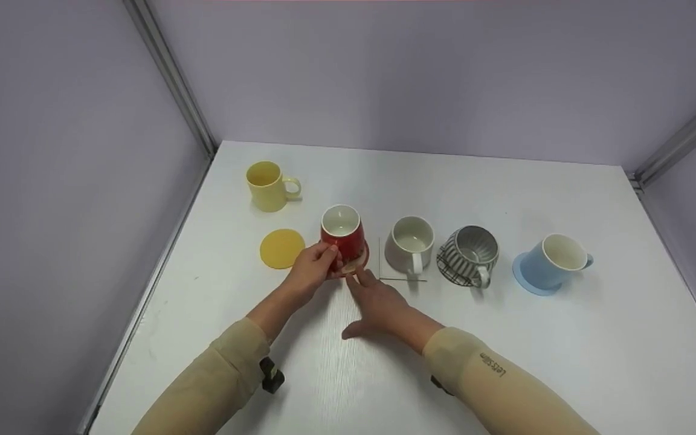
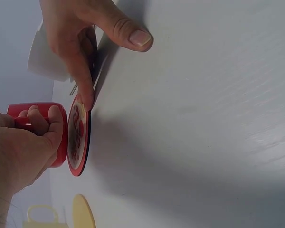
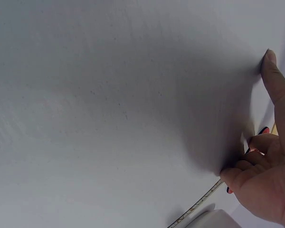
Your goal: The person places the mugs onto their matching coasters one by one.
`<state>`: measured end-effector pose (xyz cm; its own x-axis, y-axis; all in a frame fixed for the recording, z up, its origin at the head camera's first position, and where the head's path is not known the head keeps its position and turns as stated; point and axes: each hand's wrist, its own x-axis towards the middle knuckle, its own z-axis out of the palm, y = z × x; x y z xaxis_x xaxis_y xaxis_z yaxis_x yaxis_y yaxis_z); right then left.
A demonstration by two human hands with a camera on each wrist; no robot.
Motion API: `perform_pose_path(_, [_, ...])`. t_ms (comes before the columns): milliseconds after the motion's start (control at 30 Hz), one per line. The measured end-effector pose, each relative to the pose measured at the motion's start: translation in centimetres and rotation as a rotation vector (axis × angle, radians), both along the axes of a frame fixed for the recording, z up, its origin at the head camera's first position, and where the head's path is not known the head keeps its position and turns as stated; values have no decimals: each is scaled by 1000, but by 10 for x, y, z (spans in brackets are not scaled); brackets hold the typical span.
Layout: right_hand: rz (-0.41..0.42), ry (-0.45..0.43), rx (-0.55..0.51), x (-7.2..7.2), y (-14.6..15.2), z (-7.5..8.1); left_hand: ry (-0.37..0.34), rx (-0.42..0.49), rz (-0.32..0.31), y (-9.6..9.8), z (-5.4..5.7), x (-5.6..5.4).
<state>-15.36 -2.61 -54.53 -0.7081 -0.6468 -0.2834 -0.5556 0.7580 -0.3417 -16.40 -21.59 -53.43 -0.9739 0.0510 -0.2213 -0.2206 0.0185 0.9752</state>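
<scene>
My left hand (image 1: 309, 270) grips the handle of a red mug (image 1: 353, 237) with a white inside. The mug is over a round red-rimmed coaster (image 2: 79, 142) with a printed pattern, close above it in the left wrist view. My right hand (image 1: 382, 306) has its fingertips on the coaster's near edge, thumb spread out to the side over the table. In the right wrist view, that hand (image 3: 266, 175) hides most of the coaster. Just right of the red mug is a whitish mug (image 1: 409, 241) on a thin square coaster (image 1: 405, 280).
At the back left stands a yellow mug (image 1: 268, 192), with a round yellow coaster (image 1: 282, 248) in front of it. Further right are a grey striped mug (image 1: 473, 251) on a dark-patterned coaster (image 1: 449, 272) and a light blue mug (image 1: 544, 266) on a blue coaster (image 1: 529, 286).
</scene>
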Motion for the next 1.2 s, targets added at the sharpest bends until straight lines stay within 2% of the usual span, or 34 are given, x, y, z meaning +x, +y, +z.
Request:
perform_pose_path(233, [2, 8, -5, 0, 0, -1, 3, -25, -7, 2, -3, 1])
perform_pose_path(533, [-10, 1, 5, 1, 1, 0, 26, 6, 4, 5, -10, 3])
perform_pose_path(1200, [-4, -1, -7, 0, 1, -1, 11, -44, 4, 5, -11, 5])
